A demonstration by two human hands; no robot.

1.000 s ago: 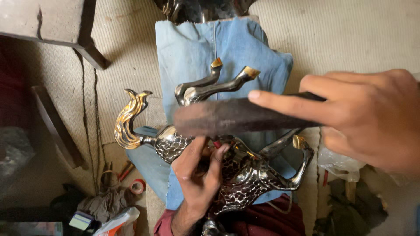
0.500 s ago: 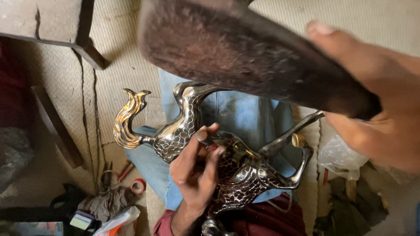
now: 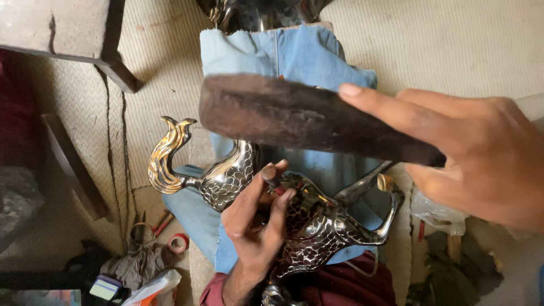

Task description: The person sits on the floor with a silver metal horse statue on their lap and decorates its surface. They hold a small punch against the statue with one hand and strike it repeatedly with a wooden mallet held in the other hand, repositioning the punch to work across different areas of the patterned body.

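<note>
Resting across the person's lap on blue cloth (image 3: 294,51), silver-and-gold horse figure (image 3: 317,226) looks shiny already, work apparently well along. Left hand (image 3: 258,221) curls round its body; right hand (image 3: 470,153) grips dark wooden block (image 3: 306,119) w/ fingers closed, raised above.

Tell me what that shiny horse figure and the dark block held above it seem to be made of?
The horse figure looks like polished metal, silvery with a scale-like pattern; it mirrors light sharply. Its tail has a golden finish, perhaps plating. The dark block in the right hand looks like worn wood, matte brown and rough-edged, though that is uncertain. The left hand steadies the figure on blue denim-like cloth.
</note>
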